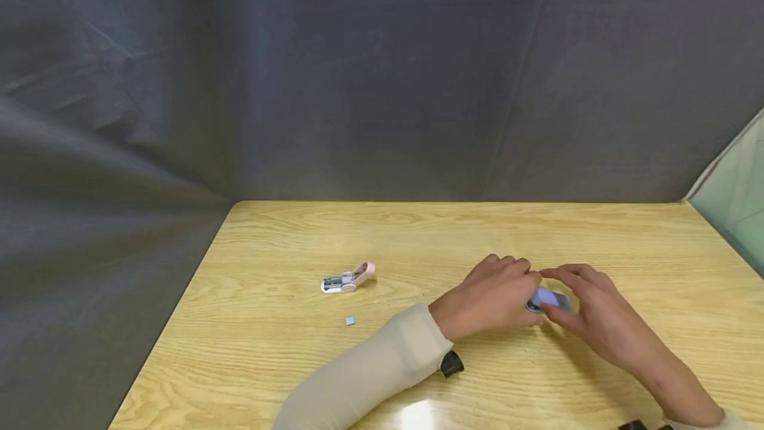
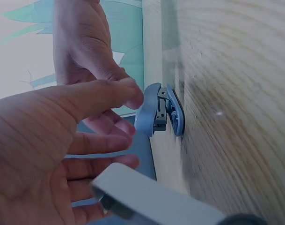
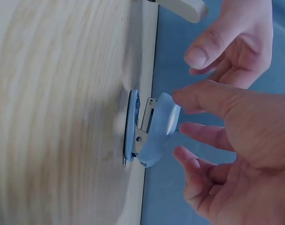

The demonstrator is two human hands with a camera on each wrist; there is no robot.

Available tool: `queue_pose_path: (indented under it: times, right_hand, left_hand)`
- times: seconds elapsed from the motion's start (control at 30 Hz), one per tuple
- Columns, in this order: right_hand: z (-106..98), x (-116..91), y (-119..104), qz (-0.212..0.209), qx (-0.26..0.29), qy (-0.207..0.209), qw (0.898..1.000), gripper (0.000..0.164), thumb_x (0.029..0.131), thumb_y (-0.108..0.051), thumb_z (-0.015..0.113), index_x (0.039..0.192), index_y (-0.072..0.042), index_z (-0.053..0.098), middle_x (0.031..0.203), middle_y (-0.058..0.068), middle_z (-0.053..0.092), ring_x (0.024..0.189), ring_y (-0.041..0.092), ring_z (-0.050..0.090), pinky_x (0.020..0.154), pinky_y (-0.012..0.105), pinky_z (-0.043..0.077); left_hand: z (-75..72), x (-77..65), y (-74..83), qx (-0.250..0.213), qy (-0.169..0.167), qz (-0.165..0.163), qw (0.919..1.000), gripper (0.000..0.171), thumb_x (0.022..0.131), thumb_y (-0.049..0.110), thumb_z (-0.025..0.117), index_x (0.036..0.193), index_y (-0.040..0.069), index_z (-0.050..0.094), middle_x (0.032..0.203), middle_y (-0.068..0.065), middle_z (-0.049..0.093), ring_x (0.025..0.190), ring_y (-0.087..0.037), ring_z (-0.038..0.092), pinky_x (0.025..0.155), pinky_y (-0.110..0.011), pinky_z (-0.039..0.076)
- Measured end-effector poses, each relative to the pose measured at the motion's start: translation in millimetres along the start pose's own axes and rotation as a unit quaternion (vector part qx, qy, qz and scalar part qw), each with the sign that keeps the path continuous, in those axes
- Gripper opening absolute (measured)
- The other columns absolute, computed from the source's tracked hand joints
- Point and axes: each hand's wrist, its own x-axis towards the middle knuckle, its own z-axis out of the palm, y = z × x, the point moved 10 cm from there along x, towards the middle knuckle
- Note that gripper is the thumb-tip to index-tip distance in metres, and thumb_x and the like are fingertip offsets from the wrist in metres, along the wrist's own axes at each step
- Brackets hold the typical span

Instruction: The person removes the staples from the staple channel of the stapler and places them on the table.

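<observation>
A small lavender-blue stapler (image 1: 548, 297) sits on the wooden table, its upper arm raised from its base in both wrist views. My right hand (image 1: 597, 310) is over its right side, thumb tip right at the upper arm (image 3: 168, 124) and the other fingers loosely bent and apart from it. From the left, my left hand (image 1: 498, 294) comes close to the stapler, knuckles up. In the left wrist view its thumb (image 2: 119, 93) overlaps the right hand near the stapler's top, and its other fingers are loosely curved around nothing.
Left of the hands lies a white and pink stapler (image 1: 364, 273) with its top swung up. Nearer to me is a small pale grey block (image 1: 349, 320). A dark cloth (image 1: 382, 85) hangs along the back and left of the table (image 1: 268, 350).
</observation>
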Motion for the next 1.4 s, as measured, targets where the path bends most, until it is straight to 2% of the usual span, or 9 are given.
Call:
queue_pose_path:
  times: [0.1,0.2,0.33,0.43,0.67,0.87,1.03,1.17,1.4]
  right_hand:
    - [4.3,2.9,1.6,0.002,0.005,-0.018,1.0,0.052,0.078,-0.003,0.089,0.125,0.003,0.066,0.118,0.022,0.06,0.104,0.045,0.058,0.077,0.06,0.049]
    - [8.3,5.3,3.0,0.006,0.011,-0.037,0.999,0.048,0.082,-0.005,0.087,0.124,0.004,0.066,0.118,0.021,0.061,0.104,0.042,0.058,0.077,0.056,0.05]
    - [16.4,6.4,9.2,0.035,0.034,-0.074,0.996,0.049,0.086,-0.007,0.084,0.127,0.009,0.063,0.12,0.022,0.058,0.098,0.034,0.06,0.072,0.04,0.053]
    - [22.1,5.2,13.9,0.056,0.052,-0.096,0.992,0.048,0.087,-0.006,0.083,0.126,0.012,0.062,0.119,0.024,0.057,0.092,0.027,0.061,0.066,0.032,0.053]
    - [28.3,4.8,18.1,0.064,0.043,-0.115,0.99,0.032,0.086,-0.001,0.081,0.115,0.007,0.068,0.109,0.015,0.064,0.096,0.03,0.065,0.074,0.043,0.056]
    - [31.2,7.1,20.4,0.066,0.023,-0.123,0.99,0.022,0.085,0.001,0.081,0.105,0.003,0.071,0.098,0.006,0.068,0.089,0.022,0.065,0.072,0.04,0.055]
    - [31.8,8.1,20.2,0.061,-0.003,-0.118,0.991,0.023,0.083,0.001,0.083,0.102,0.004,0.071,0.094,0.004,0.068,0.084,0.019,0.063,0.069,0.04,0.053]
    - [29.7,9.0,18.8,0.053,-0.022,-0.107,0.993,0.025,0.081,0.001,0.085,0.102,0.004,0.071,0.093,0.005,0.068,0.084,0.02,0.064,0.069,0.041,0.054]
    - [28.6,8.5,19.1,0.053,-0.018,-0.105,0.993,0.027,0.081,0.003,0.085,0.103,0.007,0.071,0.092,0.006,0.068,0.082,0.019,0.064,0.068,0.04,0.054]
  left_hand:
    - [3.6,7.0,-1.7,-0.015,-0.019,-0.016,0.9996,0.038,0.091,0.059,0.072,0.113,0.029,0.068,0.096,0.015,0.054,0.077,-0.003,0.046,0.074,-0.024,0.039]
    - [4.5,14.7,-2.5,-0.033,-0.023,-0.022,0.999,0.028,0.091,0.055,0.075,0.093,0.028,0.067,0.084,0.013,0.054,0.07,-0.004,0.045,0.068,-0.022,0.04]
    - [9.0,23.7,-4.8,-0.063,-0.031,-0.039,0.9968,0.027,0.09,0.045,0.079,0.081,0.026,0.063,0.074,0.012,0.053,0.065,-0.004,0.045,0.061,-0.021,0.04]
    - [16.2,27.9,-6.9,-0.073,-0.046,-0.058,0.9946,0.023,0.09,0.037,0.081,0.081,0.026,0.062,0.073,0.012,0.053,0.064,-0.004,0.045,0.059,-0.021,0.04]
    - [25.4,32.9,-7.4,-0.073,-0.049,-0.079,0.993,0.019,0.09,0.028,0.08,0.083,0.027,0.063,0.072,0.014,0.055,0.064,-0.003,0.048,0.059,-0.022,0.042]
    - [26.7,35.3,-6.0,-0.069,-0.045,-0.086,0.9929,0.015,0.091,0.027,0.08,0.086,0.028,0.066,0.075,0.015,0.055,0.066,-0.003,0.048,0.059,-0.023,0.042]
    - [24.5,35.9,-6.6,-0.058,-0.032,-0.091,0.9936,0.015,0.093,0.026,0.078,0.084,0.029,0.066,0.077,0.014,0.058,0.064,-0.004,0.047,0.054,-0.024,0.042]
    - [20.7,37.0,-5.3,-0.043,-0.014,-0.087,0.9951,0.024,0.097,0.024,0.072,0.076,0.028,0.061,0.071,0.014,0.056,0.059,-0.004,0.044,0.049,-0.022,0.039]
    - [19.8,38.5,-6.3,-0.033,-0.009,-0.096,0.9948,0.025,0.098,0.025,0.072,0.076,0.029,0.06,0.069,0.014,0.053,0.058,-0.004,0.044,0.049,-0.022,0.038]
